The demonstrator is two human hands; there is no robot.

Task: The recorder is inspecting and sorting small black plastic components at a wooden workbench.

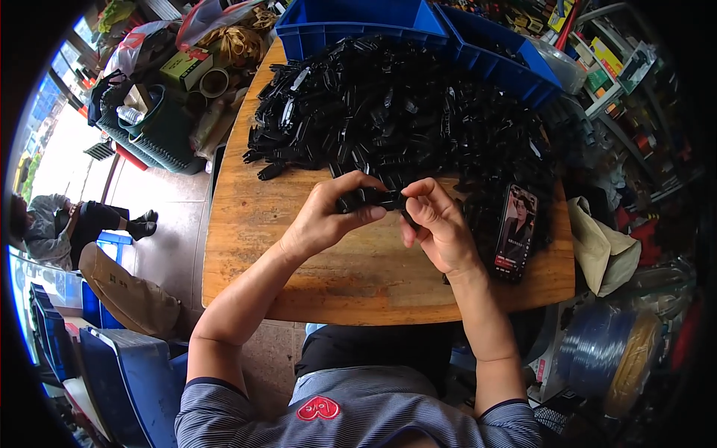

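Note:
My left hand (326, 214) is closed around a small, elongated black plastic part (370, 198), held just above the table's near half. At the part's right end, my right hand (442, 228) has its thumb and fingers pinched together. A dark bit shows between those fingers, and I cannot tell whether it belongs to the same part. Beyond both hands lies a large heap of similar black plastic parts (388, 112), loosely piled across the far half of the wooden table (358, 276).
A lit phone (515, 233) lies by the table's right edge, among black parts. Blue plastic bins (358, 37) stand behind the heap. Beige cloth (603, 243) hangs at the right, above coils of tubing (609, 351). A seated person (56, 224) is at far left.

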